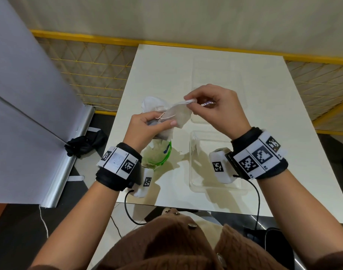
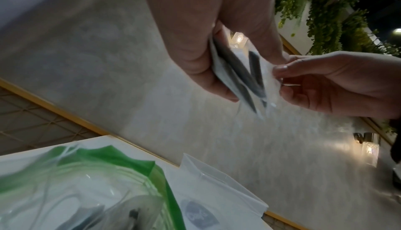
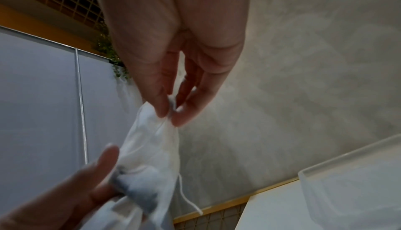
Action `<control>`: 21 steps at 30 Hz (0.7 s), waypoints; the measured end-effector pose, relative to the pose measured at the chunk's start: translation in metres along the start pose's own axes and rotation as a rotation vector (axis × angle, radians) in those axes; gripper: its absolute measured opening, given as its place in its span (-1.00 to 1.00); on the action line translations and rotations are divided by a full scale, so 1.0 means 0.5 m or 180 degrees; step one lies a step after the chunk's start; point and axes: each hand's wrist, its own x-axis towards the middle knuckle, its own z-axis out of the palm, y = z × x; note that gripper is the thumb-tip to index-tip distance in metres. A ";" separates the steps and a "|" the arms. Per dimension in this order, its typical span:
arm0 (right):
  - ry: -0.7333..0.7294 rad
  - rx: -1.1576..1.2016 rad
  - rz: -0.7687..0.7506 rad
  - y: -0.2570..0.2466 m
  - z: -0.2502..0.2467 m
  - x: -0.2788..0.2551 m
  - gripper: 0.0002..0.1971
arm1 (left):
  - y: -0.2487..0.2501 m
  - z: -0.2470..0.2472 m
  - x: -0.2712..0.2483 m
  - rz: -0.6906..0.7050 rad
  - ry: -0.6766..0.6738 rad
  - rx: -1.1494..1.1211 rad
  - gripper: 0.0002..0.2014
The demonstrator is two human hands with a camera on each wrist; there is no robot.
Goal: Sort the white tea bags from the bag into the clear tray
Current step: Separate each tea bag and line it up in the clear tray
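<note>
While both hands grip a clump of white paper tea bags (image 1: 174,115), left hand (image 1: 147,127) clutching, right hand (image 1: 215,108) pinching one corner, the clear plastic tray (image 1: 192,172) beneath appears empty.

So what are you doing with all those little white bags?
Sorting tea bags. The left hand holds a small bunch of white tea bags above the table, and the right hand pinches the corner of one to pull it free. The green-edged bag they came from lies open just below. The clear tray on the right looks empty.
</note>
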 end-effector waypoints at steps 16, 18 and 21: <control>-0.0825 -0.1008 0.0304 -0.002 -0.032 -0.001 -0.82 | -0.049 0.009 0.000 -0.0219 0.0096 0.0054 -0.96; -0.0869 -0.1137 0.0615 0.017 -0.043 -0.006 -0.80 | -0.060 0.000 0.001 -0.0256 0.0229 0.0060 -0.96; -0.0985 -0.1402 0.1095 0.057 -0.055 -0.018 -0.78 | -0.073 -0.015 0.006 -0.0278 0.0395 -0.0002 -0.94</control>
